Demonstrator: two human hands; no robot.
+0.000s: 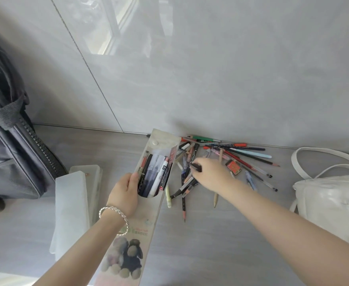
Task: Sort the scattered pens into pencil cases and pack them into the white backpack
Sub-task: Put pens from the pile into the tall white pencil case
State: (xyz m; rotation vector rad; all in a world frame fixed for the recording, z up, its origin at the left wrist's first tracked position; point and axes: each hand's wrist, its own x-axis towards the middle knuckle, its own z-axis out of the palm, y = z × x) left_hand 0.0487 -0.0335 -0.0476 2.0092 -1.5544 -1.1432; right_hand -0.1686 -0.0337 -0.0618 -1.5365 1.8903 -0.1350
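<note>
Grey floor [210,234] by wall [210,79] | left hand [126,193] grips pencil case [146,221] (its print unreadable) — pens [155,172] inside | right hand [212,172] pinches black pen [197,167] over scattered pile [241,155], just right of case | white backpack [330,201] far right

Wall [210,79] just behind scattered pens [252,153]

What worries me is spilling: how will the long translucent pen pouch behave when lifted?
Probably bendy: the long translucent pen pouch looks like thin plastic sheet. Its open mouth, held by the left hand, could spill pens if tilted. Likely light, though loaded at one end.
</note>
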